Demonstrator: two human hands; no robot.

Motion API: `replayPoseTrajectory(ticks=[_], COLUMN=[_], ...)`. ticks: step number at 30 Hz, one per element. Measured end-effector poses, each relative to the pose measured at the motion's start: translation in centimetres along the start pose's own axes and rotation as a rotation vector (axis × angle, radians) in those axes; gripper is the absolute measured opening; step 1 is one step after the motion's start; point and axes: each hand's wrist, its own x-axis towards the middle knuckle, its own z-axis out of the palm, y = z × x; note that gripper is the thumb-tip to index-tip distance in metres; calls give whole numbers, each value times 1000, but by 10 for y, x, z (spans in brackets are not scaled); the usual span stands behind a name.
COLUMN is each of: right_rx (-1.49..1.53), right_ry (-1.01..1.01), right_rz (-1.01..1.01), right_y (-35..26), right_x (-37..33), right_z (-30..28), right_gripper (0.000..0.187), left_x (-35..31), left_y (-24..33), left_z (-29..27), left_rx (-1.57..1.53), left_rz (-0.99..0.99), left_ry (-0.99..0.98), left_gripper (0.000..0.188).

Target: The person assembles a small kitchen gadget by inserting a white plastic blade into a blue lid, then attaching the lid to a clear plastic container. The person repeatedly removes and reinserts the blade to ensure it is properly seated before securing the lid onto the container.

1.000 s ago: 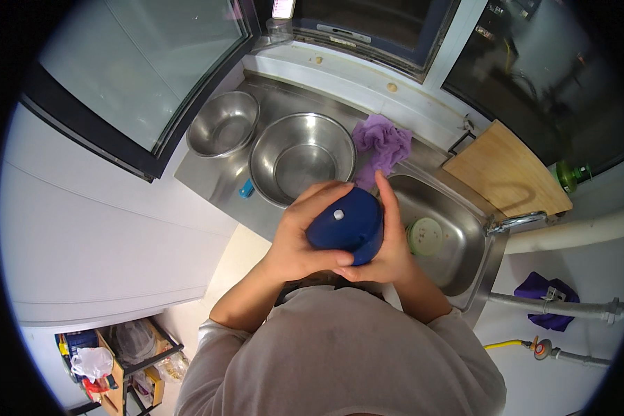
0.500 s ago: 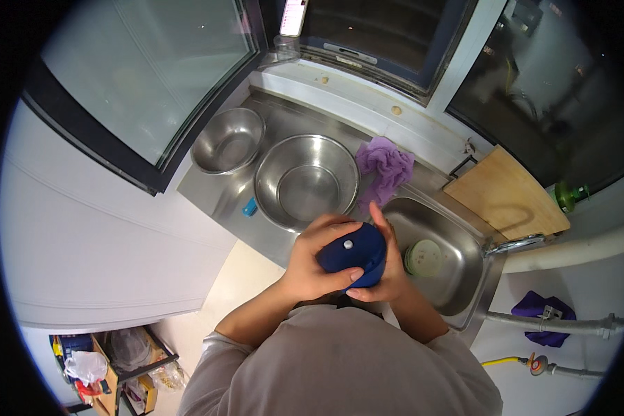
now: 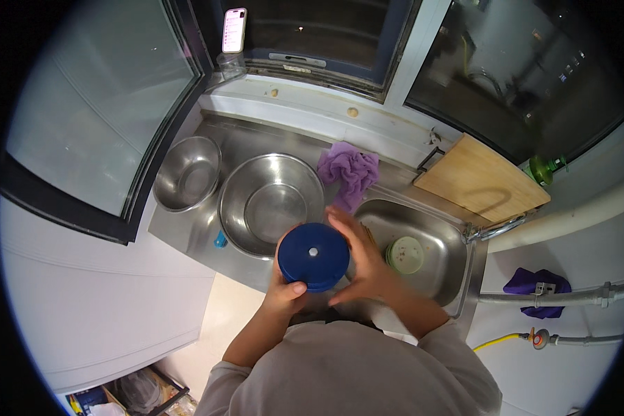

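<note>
A round dark-blue lidded container (image 3: 305, 267) with a small pale button in the middle of its top is in front of my body, top facing up. My left hand (image 3: 282, 297) grips it from the left, thumb on the near side and fingers mostly hidden behind it. To its right, my right hand (image 3: 371, 269) is open, thumb and fingers spread in a curve around that side; the fingertips are close to the lid, and whether they touch is hard to see. Just beyond the container stands a large steel bowl (image 3: 237, 211) on the steel counter (image 3: 187, 232).
A smaller steel bowl (image 3: 168, 182) stands left, near the open window frame. A small blue object (image 3: 220, 240) lies by the large bowl. Behind are a purple cloth (image 3: 350, 170) and a leaning cutting board (image 3: 482, 180). Pale green dishware (image 3: 405, 255) sits in the sink (image 3: 430, 232).
The container has turned from tilted to upright, its round top now facing up. My right hand has come away from its tight grip and spread open; the left still holds. The view has shifted.
</note>
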Motion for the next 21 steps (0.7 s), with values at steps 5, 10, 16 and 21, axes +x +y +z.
replayPoseTrajectory(ticks=[5,10,16,21], right_rx=[-514,-1264,-1296,-1348], right_ry=[388,106,-69,-81], right_rz=[411,883,1326,1405], right_y=[89,156,214,244], right_x=[41,105,119,105], right_z=[-115,-235,-261,-256], right_gripper=[37,28,30,36], left_x=[11,27,40,39], left_y=[10,12,16,24], left_z=[-18,-31,-50,-61], left_rx=[63,39,-6,3], left_rz=[49,41,88,91], left_ry=[-14,-23,-51,12], left_gripper=[103,107,109,107])
